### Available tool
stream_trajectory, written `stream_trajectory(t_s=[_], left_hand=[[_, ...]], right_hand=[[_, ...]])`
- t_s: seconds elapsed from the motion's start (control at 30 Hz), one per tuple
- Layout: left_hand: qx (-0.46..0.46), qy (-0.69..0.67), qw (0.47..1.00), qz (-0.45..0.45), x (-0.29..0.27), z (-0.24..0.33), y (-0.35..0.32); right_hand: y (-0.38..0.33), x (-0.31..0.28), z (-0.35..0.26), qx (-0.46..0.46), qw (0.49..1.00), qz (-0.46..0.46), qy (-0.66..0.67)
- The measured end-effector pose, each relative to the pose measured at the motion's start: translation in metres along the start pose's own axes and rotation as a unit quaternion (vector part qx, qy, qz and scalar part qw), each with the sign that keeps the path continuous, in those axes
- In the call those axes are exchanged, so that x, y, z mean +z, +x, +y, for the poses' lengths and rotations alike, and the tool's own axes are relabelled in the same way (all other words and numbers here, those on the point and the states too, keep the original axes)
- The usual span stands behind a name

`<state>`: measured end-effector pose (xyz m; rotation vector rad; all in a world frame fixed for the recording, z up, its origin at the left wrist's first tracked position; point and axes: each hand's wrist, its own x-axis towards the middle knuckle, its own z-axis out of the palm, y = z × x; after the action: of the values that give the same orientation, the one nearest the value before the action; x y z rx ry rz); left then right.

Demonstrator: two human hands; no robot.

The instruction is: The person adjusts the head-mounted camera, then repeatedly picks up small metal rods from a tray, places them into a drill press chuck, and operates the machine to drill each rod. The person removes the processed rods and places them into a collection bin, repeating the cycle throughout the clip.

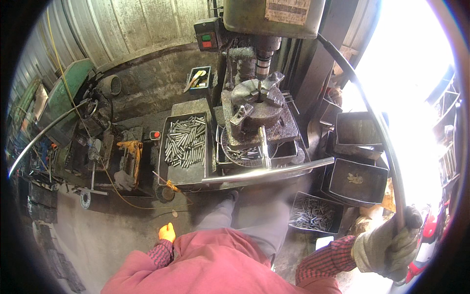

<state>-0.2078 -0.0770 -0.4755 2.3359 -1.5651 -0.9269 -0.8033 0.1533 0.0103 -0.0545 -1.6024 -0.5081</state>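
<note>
My right hand (389, 245), in a grey work glove, is wrapped round the lower end of a long feed lever (374, 110) that runs down from the drill press head (274, 17). My left hand (167, 232), in an orange glove, is low beside my body with its fingers curled in; whether it holds anything is hidden. Under the drill chuck (263, 65) sits a round jawed workholding chuck (257, 105) on the machine's table. A shiny metal bar handle (269, 172) extends crosswise in front of it.
Left of the press, a metal tray (163, 161) holds many short metal pins (186, 139). A bin of metal parts (316, 211) stands on the floor at right, near stacked dark bins (360, 180). A switch box (206, 36) hangs beside the press; another green machine (66, 93) stands far left.
</note>
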Motion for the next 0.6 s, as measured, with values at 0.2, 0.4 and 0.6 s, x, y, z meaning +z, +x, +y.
stream_trajectory(t_s=[0.2,0.4,0.6], left_hand=[[-0.036,-0.014,0.999,0.008,0.0,-0.002,0.002],[-0.02,-0.029,0.999,0.006,-0.001,0.009,0.011],[-0.006,-0.025,1.0,0.013,0.006,0.011,0.018]], right_hand=[[0.008,-0.012,-0.011,-0.006,1.0,-0.029,-0.007],[0.025,-0.047,-0.022,-0.005,0.998,0.056,0.004],[-0.004,-0.019,-0.027,-0.114,0.938,-0.09,-0.316]])
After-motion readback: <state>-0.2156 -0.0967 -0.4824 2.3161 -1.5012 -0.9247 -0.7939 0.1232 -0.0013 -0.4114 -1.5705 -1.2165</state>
